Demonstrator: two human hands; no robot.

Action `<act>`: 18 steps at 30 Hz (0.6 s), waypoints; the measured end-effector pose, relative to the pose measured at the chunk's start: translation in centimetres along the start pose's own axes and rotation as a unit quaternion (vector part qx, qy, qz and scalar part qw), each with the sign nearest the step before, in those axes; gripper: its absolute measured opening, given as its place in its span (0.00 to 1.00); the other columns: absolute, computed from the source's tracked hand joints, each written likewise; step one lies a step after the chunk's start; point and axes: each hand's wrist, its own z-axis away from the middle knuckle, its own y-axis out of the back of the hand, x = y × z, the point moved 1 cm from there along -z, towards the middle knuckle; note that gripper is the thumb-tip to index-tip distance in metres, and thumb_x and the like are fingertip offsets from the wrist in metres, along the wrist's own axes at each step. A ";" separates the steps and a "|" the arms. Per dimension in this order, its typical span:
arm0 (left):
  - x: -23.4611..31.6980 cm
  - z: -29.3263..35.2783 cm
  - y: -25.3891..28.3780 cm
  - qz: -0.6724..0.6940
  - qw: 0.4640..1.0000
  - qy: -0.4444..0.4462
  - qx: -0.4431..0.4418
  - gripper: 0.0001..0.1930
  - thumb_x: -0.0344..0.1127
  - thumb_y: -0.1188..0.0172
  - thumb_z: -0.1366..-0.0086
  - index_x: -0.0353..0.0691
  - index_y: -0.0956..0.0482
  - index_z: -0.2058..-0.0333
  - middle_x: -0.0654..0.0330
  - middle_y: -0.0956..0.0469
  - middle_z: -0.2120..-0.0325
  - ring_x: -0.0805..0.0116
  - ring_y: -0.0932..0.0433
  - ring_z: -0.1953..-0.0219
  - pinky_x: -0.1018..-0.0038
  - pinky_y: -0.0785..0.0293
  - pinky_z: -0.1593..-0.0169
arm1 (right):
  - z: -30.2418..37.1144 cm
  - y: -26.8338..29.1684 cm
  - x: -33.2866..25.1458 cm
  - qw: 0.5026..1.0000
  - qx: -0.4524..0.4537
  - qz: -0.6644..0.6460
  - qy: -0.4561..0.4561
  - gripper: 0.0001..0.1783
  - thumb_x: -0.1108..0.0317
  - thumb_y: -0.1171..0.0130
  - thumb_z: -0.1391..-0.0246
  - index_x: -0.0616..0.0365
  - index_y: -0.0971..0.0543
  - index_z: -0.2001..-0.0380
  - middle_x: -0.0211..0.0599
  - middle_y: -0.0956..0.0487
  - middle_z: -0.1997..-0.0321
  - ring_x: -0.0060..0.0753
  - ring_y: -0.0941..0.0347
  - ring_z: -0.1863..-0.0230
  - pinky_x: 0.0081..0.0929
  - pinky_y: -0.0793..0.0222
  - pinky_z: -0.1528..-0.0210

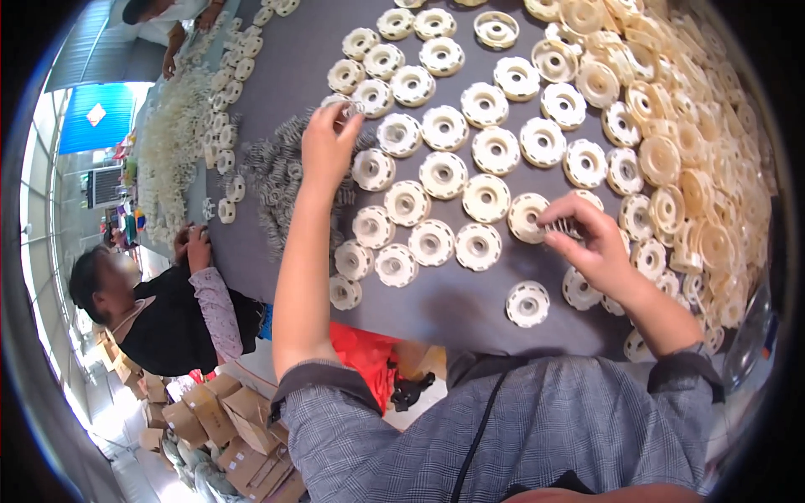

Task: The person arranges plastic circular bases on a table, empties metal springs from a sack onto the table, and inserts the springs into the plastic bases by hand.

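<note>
On the grey table (470, 314), cream round plastic wheels (485, 198) with notched rims lie in rows, several with a metal coil in the centre. My right hand (595, 247) pinches a coil spring (560, 227) beside the edge of a wheel (528, 216) at the right of the rows. Farther off, my left hand (329, 147) is closed at the fingertips on a small metal coil spring (355, 108), just over a wheel partly hidden by the fingers. Left of that forearm spreads a heap of grey coil springs (272, 172), partly covered by the arm.
A tall pile of cream plastic parts (683, 159) fills the right side. At the far left lie small translucent parts (172, 142) and a line of wheels (225, 134). A co-worker (168, 310) sits at left; another person's arm (174, 46) reaches in. Cardboard boxes (214, 411) stand below.
</note>
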 end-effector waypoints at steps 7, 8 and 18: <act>-5.9 -8.4 -2.2 -0.274 0.958 0.064 -0.049 0.22 0.52 0.47 0.44 0.52 0.27 0.53 0.57 0.28 0.60 0.62 0.29 0.56 0.60 0.40 0.53 | 0.5 0.1 2.1 0.985 0.082 -0.128 -0.078 0.10 0.78 0.46 0.52 0.63 0.29 0.64 0.33 0.28 0.63 0.21 0.32 0.60 0.18 0.37 0.56; -6.1 -9.0 -2.6 -0.273 0.959 0.063 -0.051 0.22 0.52 0.47 0.44 0.52 0.27 0.53 0.57 0.28 0.60 0.62 0.29 0.56 0.60 0.40 0.53 | 0.2 0.2 2.2 0.985 0.084 -0.128 -0.080 0.10 0.78 0.46 0.52 0.63 0.29 0.64 0.33 0.28 0.63 0.21 0.32 0.60 0.18 0.37 0.56; -3.6 -8.9 -3.0 -0.240 0.970 0.036 -0.016 0.22 0.44 0.46 0.45 0.41 0.30 0.53 0.56 0.29 0.61 0.63 0.28 0.59 0.62 0.36 0.55 | -1.7 0.4 2.5 0.974 0.116 -0.162 -0.106 0.11 0.75 0.48 0.49 0.63 0.30 0.61 0.32 0.27 0.63 0.19 0.32 0.61 0.17 0.35 0.60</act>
